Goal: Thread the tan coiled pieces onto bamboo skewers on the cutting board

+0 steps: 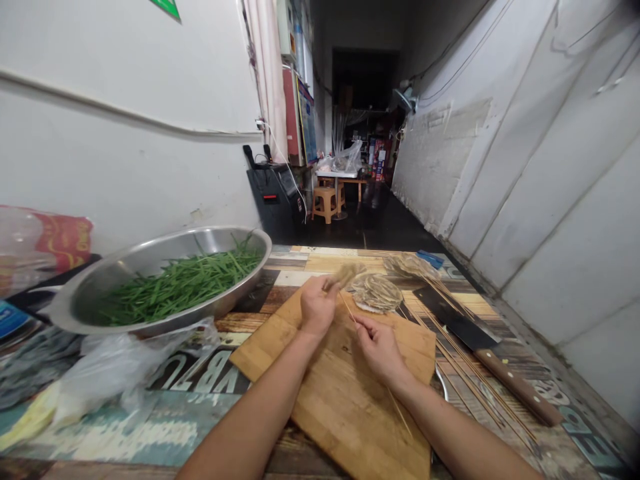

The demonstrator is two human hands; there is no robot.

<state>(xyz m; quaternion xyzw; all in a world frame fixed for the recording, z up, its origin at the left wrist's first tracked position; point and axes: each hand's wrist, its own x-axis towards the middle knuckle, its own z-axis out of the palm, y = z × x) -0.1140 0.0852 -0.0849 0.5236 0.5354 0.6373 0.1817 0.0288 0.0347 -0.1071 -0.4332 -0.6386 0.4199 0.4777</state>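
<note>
Head view: over the cutting board (345, 413), the skewer (347, 307) slants from the pale slices (347, 273) by the board's far edge, its tail pointing toward the near right corner. The left hand (319, 307) has its grip closed around the slices; the right hand (379, 347) pinches the skewer.

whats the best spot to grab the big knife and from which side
Take the knife by its brown wooden handle, coming from the person's right. It seems to lie flat with the handle angled toward the near right, while the blade points away and skewers run along its left side, so the right looks easier.
</note>
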